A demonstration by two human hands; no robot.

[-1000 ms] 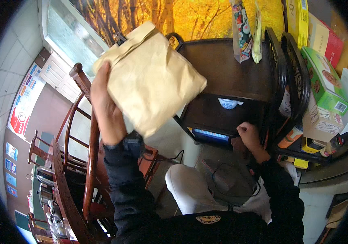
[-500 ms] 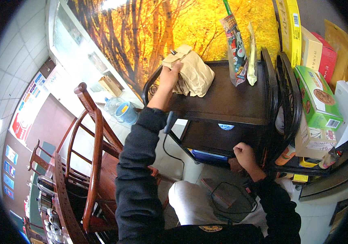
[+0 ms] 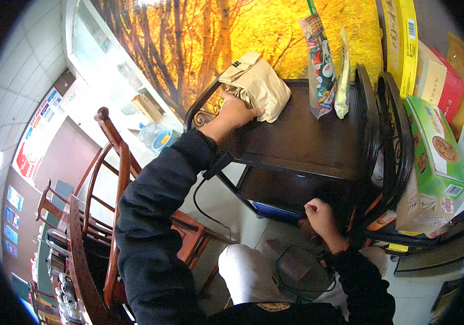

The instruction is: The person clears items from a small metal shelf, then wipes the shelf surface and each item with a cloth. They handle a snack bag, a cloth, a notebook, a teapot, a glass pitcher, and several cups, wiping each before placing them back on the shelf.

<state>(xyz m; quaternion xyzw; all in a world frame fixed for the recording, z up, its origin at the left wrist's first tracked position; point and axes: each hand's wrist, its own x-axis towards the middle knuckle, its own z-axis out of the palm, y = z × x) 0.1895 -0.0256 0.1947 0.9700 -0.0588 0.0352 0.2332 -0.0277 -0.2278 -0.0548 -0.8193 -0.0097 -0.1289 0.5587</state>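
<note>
A brown paper bag [image 3: 267,89] stands upright at the left of the dark wooden cart's top shelf [image 3: 308,146]. Its top is folded over, with a small dark clip on the fold. My left hand [image 3: 234,115] grips the bag low on its left side, thumb along the front and some fingers hidden behind the paper. My right hand [image 3: 321,221] is curled closed in front of the lower shelf, near my knee, with nothing visible in it. Right of the bag stand a patterned snack packet [image 3: 320,70] and a slim pale yellow packet [image 3: 343,78].
Boxes pile up at the right, among them a green cookie box [image 3: 435,149] and a tall yellow box [image 3: 403,46]. A wooden chair [image 3: 119,157] stands at the left, near a blue bucket [image 3: 164,141]. A black cable [image 3: 205,208] hangs beside the cart.
My left hand has left the bag's folded top and moved down to its lower left side. The bag has shifted slightly and its folded top has turned. My right hand stays closed.
</note>
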